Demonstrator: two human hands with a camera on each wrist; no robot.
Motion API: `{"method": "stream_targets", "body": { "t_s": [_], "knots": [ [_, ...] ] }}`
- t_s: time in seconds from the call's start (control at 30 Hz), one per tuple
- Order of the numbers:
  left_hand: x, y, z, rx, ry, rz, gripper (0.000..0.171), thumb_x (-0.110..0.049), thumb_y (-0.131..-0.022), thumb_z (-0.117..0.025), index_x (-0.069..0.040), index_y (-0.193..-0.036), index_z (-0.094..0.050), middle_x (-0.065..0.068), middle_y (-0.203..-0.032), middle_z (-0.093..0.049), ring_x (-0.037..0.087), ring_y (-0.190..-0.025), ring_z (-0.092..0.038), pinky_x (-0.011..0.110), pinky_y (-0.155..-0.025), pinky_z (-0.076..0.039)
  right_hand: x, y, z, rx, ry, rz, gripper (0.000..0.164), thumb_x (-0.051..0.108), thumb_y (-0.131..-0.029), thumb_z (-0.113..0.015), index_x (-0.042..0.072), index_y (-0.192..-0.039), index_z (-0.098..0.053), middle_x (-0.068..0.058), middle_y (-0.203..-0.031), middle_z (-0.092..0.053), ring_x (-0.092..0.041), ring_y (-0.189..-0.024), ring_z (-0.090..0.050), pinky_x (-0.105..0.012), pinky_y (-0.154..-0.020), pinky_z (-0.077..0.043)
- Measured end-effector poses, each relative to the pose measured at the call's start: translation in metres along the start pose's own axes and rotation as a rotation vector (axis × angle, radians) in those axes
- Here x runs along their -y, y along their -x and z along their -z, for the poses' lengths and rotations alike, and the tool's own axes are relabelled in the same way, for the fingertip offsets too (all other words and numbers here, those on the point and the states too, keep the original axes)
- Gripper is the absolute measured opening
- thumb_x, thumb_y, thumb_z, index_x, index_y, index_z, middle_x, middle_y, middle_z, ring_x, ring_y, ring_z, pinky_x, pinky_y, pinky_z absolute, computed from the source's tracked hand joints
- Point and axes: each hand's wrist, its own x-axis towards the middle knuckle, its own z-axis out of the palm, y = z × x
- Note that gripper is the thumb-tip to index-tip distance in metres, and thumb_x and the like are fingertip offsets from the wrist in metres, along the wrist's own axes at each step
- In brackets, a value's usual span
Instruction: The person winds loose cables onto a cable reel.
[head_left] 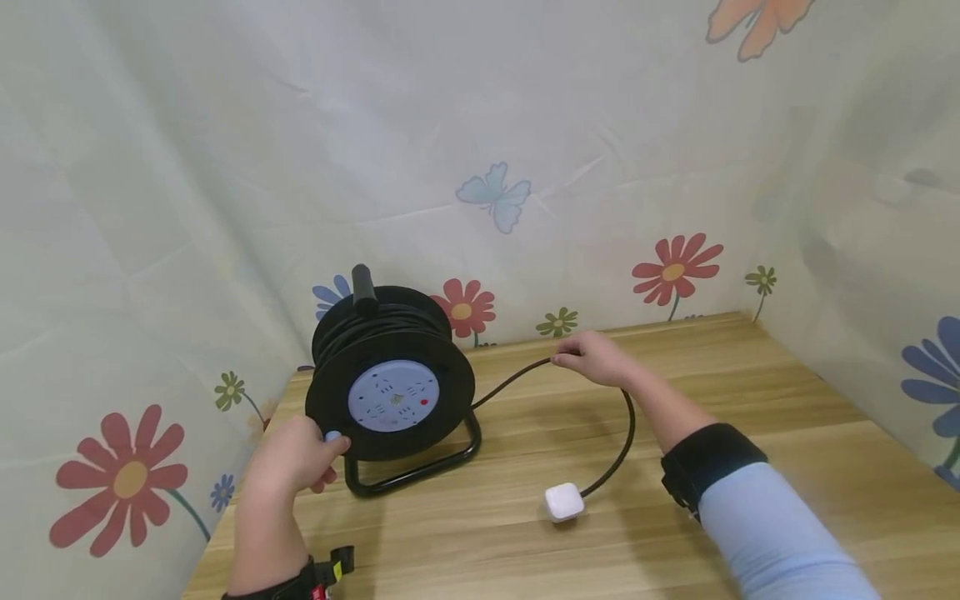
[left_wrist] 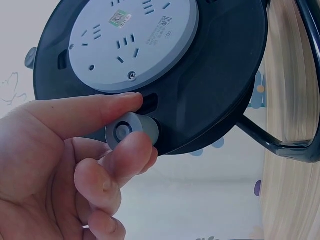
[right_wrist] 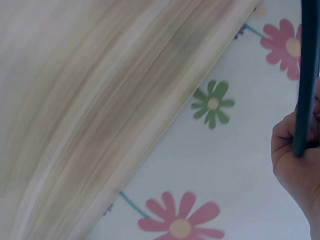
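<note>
A black cable reel (head_left: 390,375) with a pale blue socket panel (head_left: 393,396) stands on its tube frame at the left of the table. My left hand (head_left: 294,454) pinches the small grey crank knob (left_wrist: 131,131) on the reel's face between thumb and fingers. To the right of the reel, my right hand (head_left: 596,358) grips the black cable (head_left: 513,382) that leaves the drum, holding it above the table. Beyond that hand the cable curves down to a white plug (head_left: 564,502) at the table's middle. In the right wrist view the right hand (right_wrist: 297,160) shows only partly.
The wood-grain table (head_left: 480,542) ends at a white curtain (head_left: 390,133) printed with flowers and butterflies, which hangs behind and at both sides. A black carry handle (head_left: 363,290) rises from the top of the reel. The reel's tube foot (head_left: 420,475) rests on the table.
</note>
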Motion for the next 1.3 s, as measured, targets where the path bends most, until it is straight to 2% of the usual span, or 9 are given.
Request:
{"method": "stream_targets", "body": {
  "t_s": [0.17, 0.3, 0.43, 0.87, 1.07, 1.3],
  "knots": [
    [0.002, 0.0, -0.002, -0.012, -0.001, -0.01, 0.034, -0.031, -0.096, -0.066, -0.007, -0.072, -0.071, 0.001, -0.058, -0.064, 0.019, -0.056, -0.062, 0.048, -0.074, -0.051, -0.018, 0.01, 0.018, -0.031, 0.028, -0.044, 0.023, 0.024, -0.104, -0.06, 0.009, -0.09, -0.069, 0.0, -0.07, -0.052, -0.017, -0.063, -0.043, -0.035, -0.062, -0.036],
    [0.003, -0.001, -0.002, -0.012, -0.001, -0.013, 0.035, -0.032, -0.096, -0.066, -0.007, -0.071, -0.071, 0.001, -0.058, -0.064, 0.019, -0.055, -0.062, 0.048, -0.075, -0.05, -0.024, 0.018, 0.031, -0.046, 0.059, -0.089, 0.023, 0.027, -0.104, -0.06, 0.008, -0.1, -0.073, -0.001, -0.082, -0.063, -0.019, -0.071, -0.051, -0.038, -0.068, -0.042],
    [0.004, -0.001, -0.003, -0.011, 0.005, -0.012, 0.035, -0.032, -0.096, -0.066, -0.007, -0.072, -0.071, 0.001, -0.058, -0.064, 0.019, -0.055, -0.062, 0.049, -0.076, -0.05, -0.023, 0.021, 0.038, -0.04, 0.07, -0.106, 0.026, 0.029, -0.104, -0.06, 0.006, -0.103, -0.074, -0.003, -0.085, -0.065, -0.02, -0.073, -0.053, -0.039, -0.069, -0.043],
    [0.003, 0.001, -0.001, -0.016, 0.017, 0.011, 0.036, -0.032, -0.096, -0.068, -0.006, -0.071, -0.071, 0.003, -0.059, -0.064, 0.02, -0.054, -0.061, 0.048, -0.074, -0.049, -0.017, 0.019, 0.039, -0.044, 0.1, -0.115, 0.024, 0.029, -0.104, -0.06, 0.01, -0.095, -0.071, -0.002, -0.077, -0.058, -0.02, -0.068, -0.049, -0.038, -0.065, -0.04],
    [0.001, 0.004, 0.002, -0.04, 0.024, -0.003, 0.04, -0.031, -0.096, -0.067, -0.007, -0.065, -0.069, 0.003, -0.057, -0.063, 0.02, -0.056, -0.06, 0.048, -0.074, -0.049, -0.013, 0.017, 0.036, -0.048, 0.15, -0.104, 0.024, 0.032, -0.103, -0.061, 0.01, -0.101, -0.073, -0.002, -0.085, -0.066, -0.021, -0.075, -0.056, -0.041, -0.071, -0.047],
    [-0.002, 0.008, 0.007, -0.085, 0.025, -0.021, 0.042, -0.032, -0.095, -0.067, -0.007, -0.062, -0.067, 0.001, -0.055, -0.062, 0.019, -0.057, -0.06, 0.041, -0.064, -0.047, -0.003, 0.014, 0.033, -0.068, 0.202, -0.072, 0.021, 0.03, -0.103, -0.063, 0.013, -0.101, -0.073, 0.001, -0.083, -0.065, -0.019, -0.073, -0.056, -0.041, -0.071, -0.045]
  ]
}}
